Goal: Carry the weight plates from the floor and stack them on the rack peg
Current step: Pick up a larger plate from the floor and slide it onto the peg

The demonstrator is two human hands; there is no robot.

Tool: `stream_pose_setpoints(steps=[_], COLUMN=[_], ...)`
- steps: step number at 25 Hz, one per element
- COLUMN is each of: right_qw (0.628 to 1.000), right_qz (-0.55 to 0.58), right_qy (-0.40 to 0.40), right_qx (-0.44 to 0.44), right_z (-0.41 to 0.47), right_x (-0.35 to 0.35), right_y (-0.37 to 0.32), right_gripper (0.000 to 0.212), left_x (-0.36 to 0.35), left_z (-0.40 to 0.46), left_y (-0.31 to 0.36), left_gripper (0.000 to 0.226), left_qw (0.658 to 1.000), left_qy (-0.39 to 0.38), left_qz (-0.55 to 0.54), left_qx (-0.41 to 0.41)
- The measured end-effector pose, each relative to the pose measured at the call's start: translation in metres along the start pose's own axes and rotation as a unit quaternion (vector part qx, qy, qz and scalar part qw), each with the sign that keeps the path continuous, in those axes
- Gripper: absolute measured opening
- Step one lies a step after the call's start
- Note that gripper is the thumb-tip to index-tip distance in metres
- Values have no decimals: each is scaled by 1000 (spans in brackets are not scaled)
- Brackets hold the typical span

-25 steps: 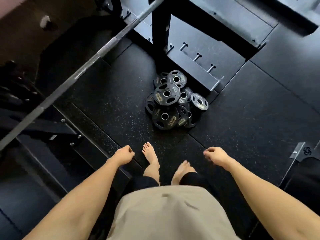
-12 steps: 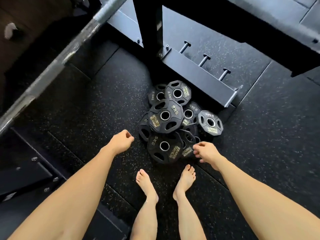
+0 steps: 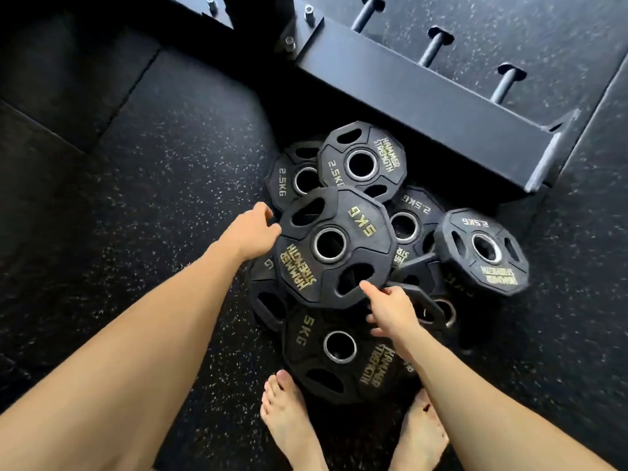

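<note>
While we bent over the heap of weight plates [image 3: 373, 253] on the speckled rubber floor [image 3: 153, 205], both of our hands were at the topmost 5 kg plate [image 3: 334, 248], which lay tilted on the others. Our left hand [image 3: 249, 234] met that plate's left rim, fingers curled round the edge, though how far they had closed on it we could not tell, since the fingertips were hidden behind the rim. Our right hand [image 3: 390, 309] was at the near right rim, the thumb stretched out onto the plate's face beside one of its grip slots and the other fingers loosely bent below the edge; it looked open rather than clamped.

Under that plate lay a second 5 kg plate [image 3: 343, 355], nearest our bare feet [image 3: 289, 419], with another partly covered at the left. Behind it were two 2.5 kg plates, the upper 2.5 kg plate [image 3: 365, 161] overlapping its neighbour [image 3: 292, 180]. To the right another small plate [image 3: 482, 251] sat propped on the heap, apart from the rest.

Just beyond the heap ran the black rack base [image 3: 424, 96], and three steel pegs [image 3: 433, 49] stuck out from its far side, all bare.
</note>
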State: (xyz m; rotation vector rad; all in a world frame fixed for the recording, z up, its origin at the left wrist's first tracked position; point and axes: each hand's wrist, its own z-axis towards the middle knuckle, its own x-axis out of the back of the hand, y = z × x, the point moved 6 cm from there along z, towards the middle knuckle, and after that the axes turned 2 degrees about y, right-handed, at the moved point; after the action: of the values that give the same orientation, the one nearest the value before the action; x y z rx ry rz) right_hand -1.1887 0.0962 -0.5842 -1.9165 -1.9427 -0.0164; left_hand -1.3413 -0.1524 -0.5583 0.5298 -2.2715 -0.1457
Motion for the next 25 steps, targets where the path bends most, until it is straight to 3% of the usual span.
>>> stream_pose_setpoints(steps=[4,8,12,14,17,22,25], right_qw=[997,992,991,988,989,991,986], right_qz=[34,46,92,119,140,101,76], right_qy=[75,117,89,71,26,1,5], right_qx=[-2,-11,-41,-60,-34,93,148], right_z=[31,39,35,19,-21,-140,-227], right_x=[-17,-27,-21,-7,17,58,87], right_y=[10,11,7,6,-7,-48,-80], right_gripper=[61,70,71,69,19,13,12], left_x=[-39,-58,-56,-56,-61,7,66], left_z=[63,88,73,40,-37,-168,-242], left_y=[20,25,11,-9,-27,-7,14], left_gripper=[52,39,21,21,22,24,23], left_qw=[999,999,998,991,934,805,771], left_qy=[-16,47,52,29,-5,36,66], left_qz=[-40,0,-6,-88,-312,-561,-612], left_qx=[-15,9,43,94,174,191,164])
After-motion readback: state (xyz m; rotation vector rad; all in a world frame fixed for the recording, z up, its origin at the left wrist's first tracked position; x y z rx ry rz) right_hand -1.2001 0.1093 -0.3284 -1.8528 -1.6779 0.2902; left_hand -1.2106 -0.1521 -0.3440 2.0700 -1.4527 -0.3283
